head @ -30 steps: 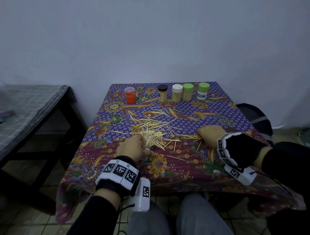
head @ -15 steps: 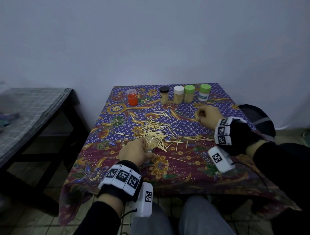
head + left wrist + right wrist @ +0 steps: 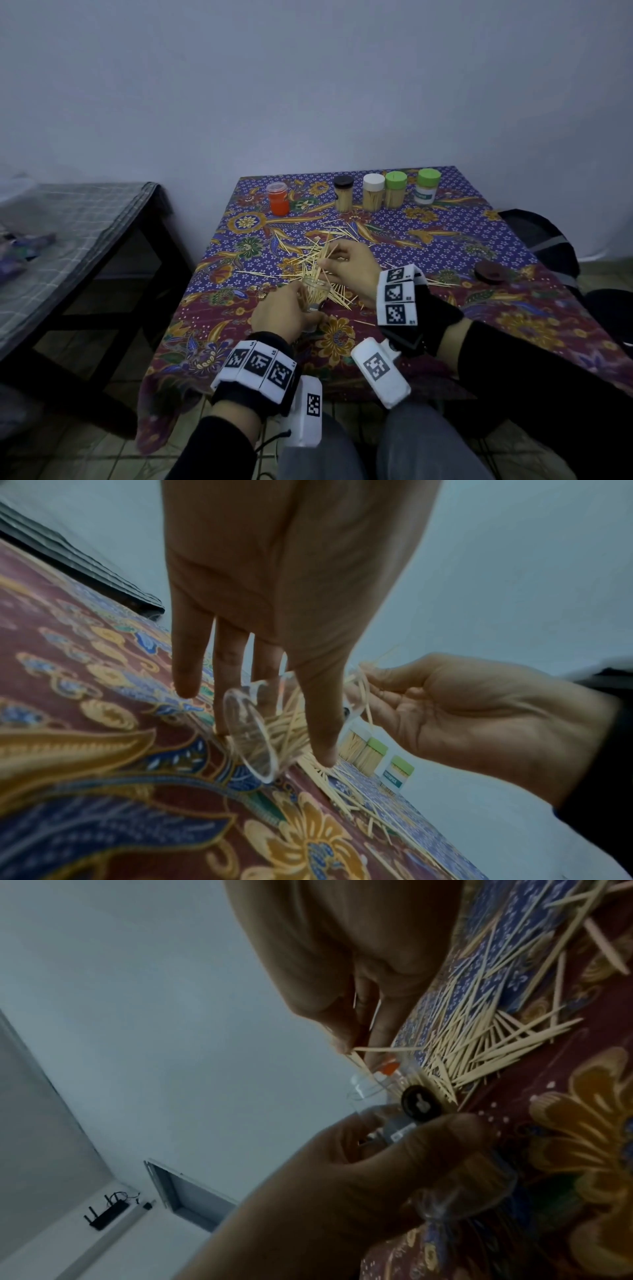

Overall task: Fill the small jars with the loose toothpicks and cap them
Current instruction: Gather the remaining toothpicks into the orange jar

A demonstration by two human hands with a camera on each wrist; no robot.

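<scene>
Table with a batik cloth (image 3: pixel 445 246), purple and maroon with gold flowers, fills centre frame; tiled floor below, plain pale wall behind, a dark bench with a checked cover (image 3: pixel 68 222) at left. Left hand (image 3: pixel 281 313) grips a clear open jar (image 3: pixel 317 291), tilted, toothpicks already inside. Right hand (image 3: pixel 349 267) pinches a small bundle of toothpicks (image 3: pixel 323 250) just above the jar mouth. Loose toothpicks (image 3: pixel 308 253) scattered mid-table beyond the hands. Far edge: orange jar (image 3: pixel 279 198), then four capped jars (image 3: pixel 385 192) in a row, black, white, two green lids.
</scene>
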